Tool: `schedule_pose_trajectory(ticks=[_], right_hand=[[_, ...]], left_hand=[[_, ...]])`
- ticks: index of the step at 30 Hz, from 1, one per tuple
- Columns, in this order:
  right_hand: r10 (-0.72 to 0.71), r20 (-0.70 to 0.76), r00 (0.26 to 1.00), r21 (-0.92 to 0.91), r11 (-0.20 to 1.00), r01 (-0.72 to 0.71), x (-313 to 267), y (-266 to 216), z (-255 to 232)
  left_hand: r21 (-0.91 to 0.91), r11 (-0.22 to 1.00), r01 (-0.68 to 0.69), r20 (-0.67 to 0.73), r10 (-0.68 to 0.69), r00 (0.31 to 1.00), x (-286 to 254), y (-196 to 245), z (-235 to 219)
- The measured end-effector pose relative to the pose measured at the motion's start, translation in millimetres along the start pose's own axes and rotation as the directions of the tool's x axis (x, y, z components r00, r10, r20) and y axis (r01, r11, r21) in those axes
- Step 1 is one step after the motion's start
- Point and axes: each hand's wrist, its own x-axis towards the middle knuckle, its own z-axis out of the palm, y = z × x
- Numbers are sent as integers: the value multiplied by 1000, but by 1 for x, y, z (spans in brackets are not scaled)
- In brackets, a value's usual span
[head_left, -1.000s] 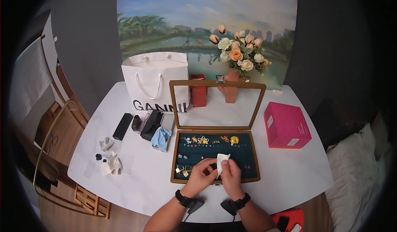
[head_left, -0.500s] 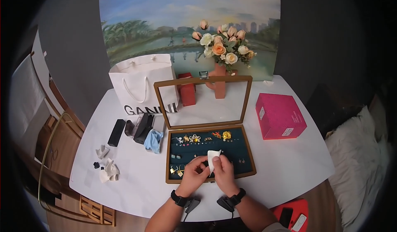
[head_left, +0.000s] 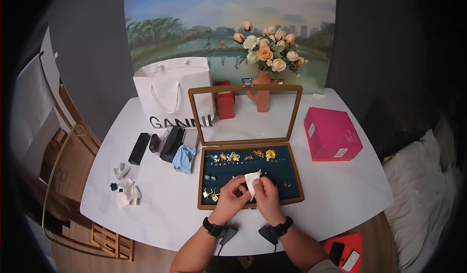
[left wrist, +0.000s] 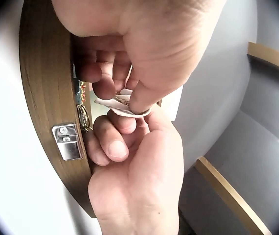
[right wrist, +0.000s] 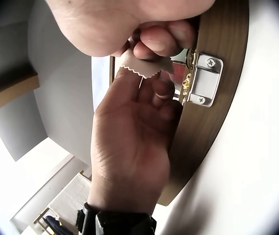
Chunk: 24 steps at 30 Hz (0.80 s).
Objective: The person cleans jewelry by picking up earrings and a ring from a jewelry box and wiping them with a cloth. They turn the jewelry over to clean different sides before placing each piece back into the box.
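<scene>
Between both hands is a small white cloth (head_left: 252,181) with a zigzag edge. My right hand (head_left: 268,201) pinches it, thumb on its face. The left hand (head_left: 230,206) has curled fingers and a thumb at the cloth's fold; in the left wrist view a gold glint (left wrist: 124,100) shows inside, mostly hidden. Below the hands lies a wooden jewelry box (head_left: 296,176) with its glass lid (head_left: 247,141) raised. On the dark lining sit a yellow flower-shaped piece (head_left: 270,154), several other ornaments along the back, and gold earrings (head_left: 215,195) at front left.
Left of the box are a blue cloth (head_left: 183,160), a dark case (head_left: 172,144), a long black box (head_left: 139,149) and crumpled white cloths (head_left: 129,194). A white paper bag (head_left: 172,93), red box (head_left: 225,103) and flower vase (head_left: 263,98) stand behind; a pink box (head_left: 333,134) is right.
The head view has shifted, moving the whole scene in the frame. Both hands stay together over the box with the white cloth between them, its angle changing slightly.
</scene>
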Motion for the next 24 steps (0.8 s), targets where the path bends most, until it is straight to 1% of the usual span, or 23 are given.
schedule_pose_trajectory(ticks=[2, 3, 6, 9, 12, 18, 21, 24], right_hand=[[7, 7, 1000, 9, 1000, -7, -1, 2, 0], [15, 15, 1000, 5, 1000, -16, -1, 3, -1], [32, 22, 999, -4, 999, -32, 0, 1, -2], [33, 28, 999, -12, 999, -32, 0, -2, -2], [44, 37, 998, -6, 999, -43, 0, 0, -3], [66, 55, 996, 32, 997, -68, 0, -2, -5], [80, 57, 995, 46, 996, -83, 1, 3, -4], [77, 58, 995, 16, 997, -78, 0, -2, -5]], left_hand=[[-19, 1000, -14, -6, 14, 1000, 0, 1, 1], [-33, 999, 1, -2, -1, 1000, 0, 3, 1], [-18, 1000, 17, -8, -17, 1000, 0, 2, 1], [39, 999, 32, -9, -31, 999, -3, 9, 2], [59, 998, 17, -7, -17, 1000, -2, 10, 3], [46, 999, 28, 13, -28, 1000, -2, 10, 3], [26, 999, 31, 1, -31, 1000, -2, 10, 3], [65, 998, 13, -6, -13, 1000, -3, 10, 3]])
